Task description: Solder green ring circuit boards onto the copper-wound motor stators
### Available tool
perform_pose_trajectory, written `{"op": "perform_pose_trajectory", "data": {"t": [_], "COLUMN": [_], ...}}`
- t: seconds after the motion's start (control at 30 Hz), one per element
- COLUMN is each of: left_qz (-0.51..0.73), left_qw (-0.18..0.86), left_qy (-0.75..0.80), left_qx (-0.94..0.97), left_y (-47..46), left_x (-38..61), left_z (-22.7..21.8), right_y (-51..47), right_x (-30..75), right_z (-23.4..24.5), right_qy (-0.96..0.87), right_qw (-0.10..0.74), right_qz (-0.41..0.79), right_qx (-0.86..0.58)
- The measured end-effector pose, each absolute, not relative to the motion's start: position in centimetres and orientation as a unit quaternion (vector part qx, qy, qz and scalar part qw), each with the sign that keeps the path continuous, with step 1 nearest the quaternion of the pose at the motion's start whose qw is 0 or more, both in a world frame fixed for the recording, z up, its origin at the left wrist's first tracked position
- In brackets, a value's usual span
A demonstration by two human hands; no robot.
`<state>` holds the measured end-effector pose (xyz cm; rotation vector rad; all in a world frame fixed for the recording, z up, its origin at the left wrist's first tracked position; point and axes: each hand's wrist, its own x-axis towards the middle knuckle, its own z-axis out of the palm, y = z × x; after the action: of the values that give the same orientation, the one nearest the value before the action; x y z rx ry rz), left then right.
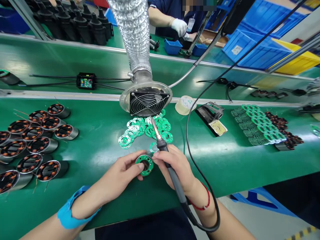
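My left hand [122,175] pinches a motor stator topped with a green ring board [144,164] on the green bench. My right hand [175,166] is closed round a soldering iron [163,150], its fingertips also touching the ring's right edge. The iron's tip points up and away, over a heap of loose green ring boards [145,130]. Its black cable [200,166] loops off my wrist and up to the right.
Several copper-wound stators [35,140] lie at the left. A fume fan [147,101] on a foil duct stands behind the heap. A solder roll [184,105], an iron stand [212,116] and stacked ring boards [260,128] are at the right. A gloved co-worker's hand [179,26] works beyond the conveyor.
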<state>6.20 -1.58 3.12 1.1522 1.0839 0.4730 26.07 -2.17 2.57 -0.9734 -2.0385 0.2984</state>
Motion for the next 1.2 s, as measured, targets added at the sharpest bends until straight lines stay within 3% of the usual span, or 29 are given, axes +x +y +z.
{"op": "perform_pose_trajectory", "data": {"t": [0.1,0.2,0.27,0.37,0.47,0.53,0.7,0.83,1.0,1.2], "left_qz": [0.263,0.297,0.309,0.34,0.378,0.376,0.36,0.291,0.238,0.203], "left_qw": [0.412,0.149,0.049,0.01,0.071,0.176,0.531,0.701,0.77,0.712], "left_qy": [0.52,0.444,0.39,0.367,0.413,0.466,0.528,0.484,0.427,0.462], "left_qx": [0.7,0.832,0.866,0.866,0.826,0.781,0.556,0.436,0.41,0.489], "left_y": [-2.0,-2.4,-2.6,-2.6,-2.8,-3.0,-2.9,-1.9,-1.7,-1.4], "left_x": [6.0,5.7,5.4,5.4,6.0,6.4,7.3,7.3,6.7,6.2], "left_z": [2.1,1.3,1.2,1.6,2.0,2.1,2.4,2.9,2.8,3.1], "right_y": [-2.3,-2.8,-3.1,-3.2,-3.3,-3.5,-3.8,-3.7,-3.4,-2.6], "right_x": [25.9,25.2,24.8,24.4,24.2,24.1,24.5,25.2,25.7,25.9], "right_z": [2.1,2.0,2.3,2.7,2.7,2.4,1.2,1.2,2.2,2.9], "right_qy": [-0.821,-0.749,-0.639,-0.461,-0.377,-0.378,-0.486,-0.564,-0.694,-0.801], "right_qw": [0.378,0.398,0.432,0.466,0.484,0.496,0.497,0.517,0.455,0.435], "right_qz": [0.101,0.245,0.415,0.616,0.679,0.668,0.56,0.469,0.383,0.193], "right_qx": [-0.415,-0.47,-0.482,-0.437,-0.402,-0.406,-0.45,-0.443,-0.406,-0.364]}}
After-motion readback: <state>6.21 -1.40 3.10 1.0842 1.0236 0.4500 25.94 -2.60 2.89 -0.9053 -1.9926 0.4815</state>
